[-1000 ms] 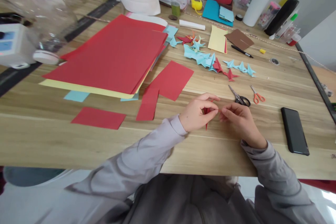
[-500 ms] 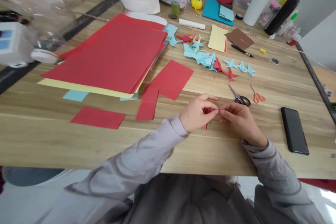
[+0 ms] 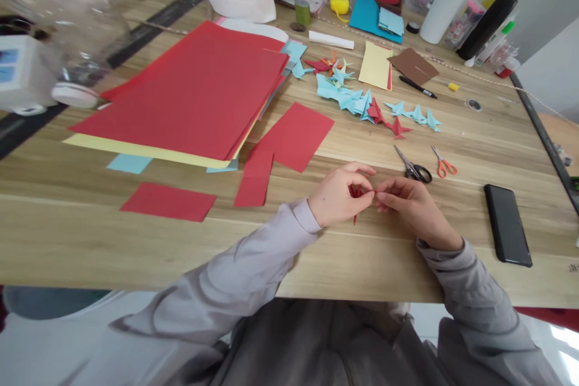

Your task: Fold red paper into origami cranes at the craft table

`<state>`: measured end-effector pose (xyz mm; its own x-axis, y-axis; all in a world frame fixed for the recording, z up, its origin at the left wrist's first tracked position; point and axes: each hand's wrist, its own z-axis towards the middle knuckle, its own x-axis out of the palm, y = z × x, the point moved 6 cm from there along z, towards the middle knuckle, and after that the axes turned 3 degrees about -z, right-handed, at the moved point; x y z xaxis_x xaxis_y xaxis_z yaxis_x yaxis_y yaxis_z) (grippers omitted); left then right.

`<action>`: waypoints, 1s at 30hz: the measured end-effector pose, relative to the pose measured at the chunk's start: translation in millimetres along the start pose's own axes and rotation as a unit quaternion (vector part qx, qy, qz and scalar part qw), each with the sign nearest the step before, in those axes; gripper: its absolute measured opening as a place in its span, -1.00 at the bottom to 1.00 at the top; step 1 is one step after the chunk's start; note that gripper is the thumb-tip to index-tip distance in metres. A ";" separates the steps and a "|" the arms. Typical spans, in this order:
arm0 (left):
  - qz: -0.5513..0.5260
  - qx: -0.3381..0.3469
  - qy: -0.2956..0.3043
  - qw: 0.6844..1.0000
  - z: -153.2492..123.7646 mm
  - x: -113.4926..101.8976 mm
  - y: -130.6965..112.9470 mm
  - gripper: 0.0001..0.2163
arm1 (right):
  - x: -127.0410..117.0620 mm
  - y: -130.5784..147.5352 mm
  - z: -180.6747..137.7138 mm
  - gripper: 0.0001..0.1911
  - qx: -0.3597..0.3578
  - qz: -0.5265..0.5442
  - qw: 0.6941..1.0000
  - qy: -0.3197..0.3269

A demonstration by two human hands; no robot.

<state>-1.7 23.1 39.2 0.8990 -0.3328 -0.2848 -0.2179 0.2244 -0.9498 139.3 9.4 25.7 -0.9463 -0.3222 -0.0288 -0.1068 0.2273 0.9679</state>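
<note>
A small folded red paper piece [image 3: 357, 194] is pinched between my two hands just above the wooden table [image 3: 407, 265]. My left hand [image 3: 337, 196] is closed on its left side, thumb and fingers curled round it. My right hand [image 3: 414, 208] pinches its right tip with thumb and forefinger. Most of the paper piece is hidden by my fingers; a thin red point hangs below. Both sleeves are grey.
Black-handled scissors [image 3: 412, 166] and small orange scissors [image 3: 444, 163] lie just beyond my right hand. A black phone [image 3: 507, 224] lies to the right. Red paper offcuts [image 3: 294, 136] and a stack of red and yellow sheets [image 3: 190, 96] fill the left. Several folded blue and red cranes [image 3: 362, 102] lie further back.
My hands stay in the same place; the fingers shifted slightly on the red paper piece, and my right hand edged a little to the left.
</note>
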 end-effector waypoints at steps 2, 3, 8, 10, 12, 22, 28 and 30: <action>-0.004 0.009 0.000 1.000 0.3 -0.2 -1.1 -0.90 | 0.6 0.3 -0.8 -0.75 0.004 0.007 1.000 0.006; -0.007 0.014 0.001 1.000 0.4 -0.2 -1.6 -0.89 | 0.9 0.4 -1.2 -0.76 0.006 0.011 1.000 0.010; -0.015 0.030 0.001 0.999 0.2 -1.1 -2.4 -0.89 | 0.6 0.0 -2.4 -0.76 0.008 0.013 1.000 0.021; -0.016 0.030 0.002 0.999 0.0 -0.8 -2.2 -0.89 | 0.1 -0.6 -2.1 -0.77 0.011 0.010 1.000 0.017; -0.017 0.026 0.007 0.999 -0.1 0.2 -1.7 -0.88 | 0.1 -0.5 -1.6 -0.77 0.013 0.006 1.000 0.016; -0.020 0.001 0.011 1.000 1.2 1.5 1.3 -0.88 | 2.3 7.2 -1.9 -0.78 -0.044 -0.116 0.992 0.001; -0.026 0.002 -0.012 1.000 1.9 2.0 2.8 -0.89 | 3.4 15.8 -8.9 -0.85 -0.146 -0.295 0.938 -0.107; -0.045 -0.008 -0.026 0.999 2.5 3.1 5.9 -0.89 | 4.9 18.3 -12.4 -0.86 -0.192 -0.358 0.902 -0.145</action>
<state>0.7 25.7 33.0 0.9340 -0.3021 -0.1907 -0.1404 0.1802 -0.9735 136.5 0.6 46.3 -0.7222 0.0066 -0.6916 -0.6619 -0.2966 0.6884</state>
